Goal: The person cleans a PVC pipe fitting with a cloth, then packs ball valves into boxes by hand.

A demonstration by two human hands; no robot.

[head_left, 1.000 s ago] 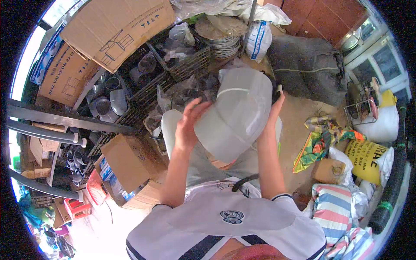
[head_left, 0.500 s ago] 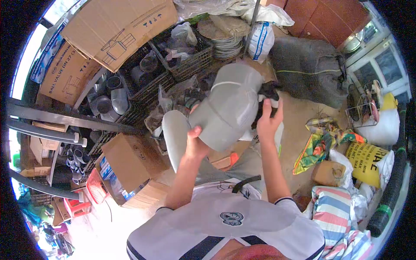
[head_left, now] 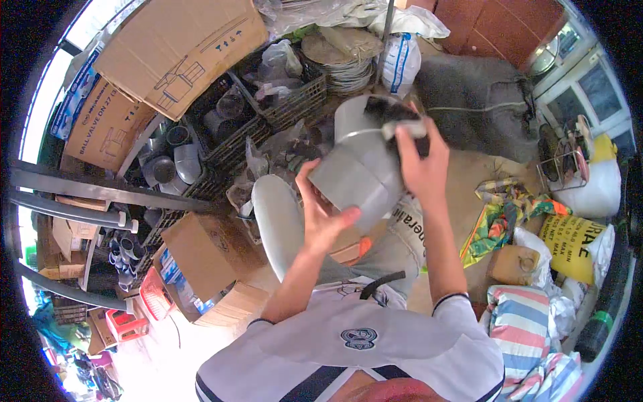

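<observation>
A large grey plastic pipe elbow (head_left: 358,173) is held up over my lap, tilted. My left hand (head_left: 321,218) grips the rim of its lower open end, with the thumb along the near edge. My right hand (head_left: 423,151) is closed on a black-and-white rag (head_left: 395,115), bunched and partly blurred, and it lies against the elbow's upper right side. Some of my right fingers are hidden behind the rag and the fitting.
Black crates (head_left: 291,100) with grey fittings stand at the far left. An open cardboard box (head_left: 207,251) is beside my left leg. On the right lie a dark rolled sheet (head_left: 469,100), a yellow sack (head_left: 569,244) and a striped bag (head_left: 516,328).
The elbow has turned in my hands and shifted slightly right. My right hand has brought the rag from beside the elbow up onto its upper surface. My left hand has moved right.
</observation>
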